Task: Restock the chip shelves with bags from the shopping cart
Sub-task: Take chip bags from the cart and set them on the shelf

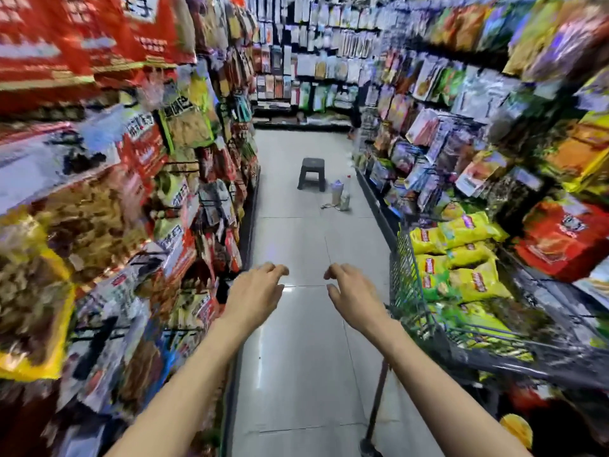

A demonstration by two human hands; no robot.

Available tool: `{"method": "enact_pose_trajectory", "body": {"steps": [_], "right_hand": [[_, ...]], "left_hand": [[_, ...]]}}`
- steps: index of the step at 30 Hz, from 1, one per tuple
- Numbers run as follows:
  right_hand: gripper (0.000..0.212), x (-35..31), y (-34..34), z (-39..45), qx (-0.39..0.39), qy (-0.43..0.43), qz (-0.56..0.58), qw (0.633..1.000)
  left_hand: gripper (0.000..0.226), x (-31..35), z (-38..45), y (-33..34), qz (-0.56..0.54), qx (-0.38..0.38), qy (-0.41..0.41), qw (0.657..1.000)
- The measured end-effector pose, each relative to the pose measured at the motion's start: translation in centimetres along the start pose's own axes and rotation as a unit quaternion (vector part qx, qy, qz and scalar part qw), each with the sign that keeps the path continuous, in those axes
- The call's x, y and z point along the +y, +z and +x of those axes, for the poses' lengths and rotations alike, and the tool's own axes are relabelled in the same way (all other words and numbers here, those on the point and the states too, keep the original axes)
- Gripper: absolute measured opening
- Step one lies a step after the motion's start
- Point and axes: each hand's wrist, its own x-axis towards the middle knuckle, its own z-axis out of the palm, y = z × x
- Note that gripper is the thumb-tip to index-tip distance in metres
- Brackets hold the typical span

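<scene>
Both grips empty: our left hand [255, 291] and right hand [354, 291] hang over floor [306, 357], fingers loosely curled, holding nothing. Cart [412, 291] just right of right grip, many yellow bags [461, 255] piled inside. Shelves [115, 225] left of left grip look packed, though blurred. We judge restocking far from done: cart load remains, no bag in hand, next bag not yet picked.

I am seeing both forearms showing bare right to the frame's bottom edge, with no sleeve covering them. My left hand [255, 293] and right hand [354, 293] are showing bare too.
</scene>
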Motion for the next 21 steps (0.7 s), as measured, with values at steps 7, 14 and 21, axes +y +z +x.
{"method": "enact_pose_trajectory", "body": {"steps": [7, 14, 21], "right_hand": [[0.022, 5.5, 3.8, 5.8, -0.021, 0.069, 0.002, 0.997], [0.023, 12.4, 4.7, 14.9, -0.022, 0.119, -0.01, 0.993], [0.023, 23.2, 1.7, 25.5, 0.003, 0.165, -0.06, 0.984]], "left_hand": [[0.029, -2.0, 10.1, 5.2, -0.043, -0.046, 0.029, 0.998], [0.031, -1.2, 22.4, 11.4, -0.046, -0.079, 0.083, 0.992], [0.027, 1.5, 37.1, 15.8, -0.035, -0.093, 0.146, 0.984]]}}
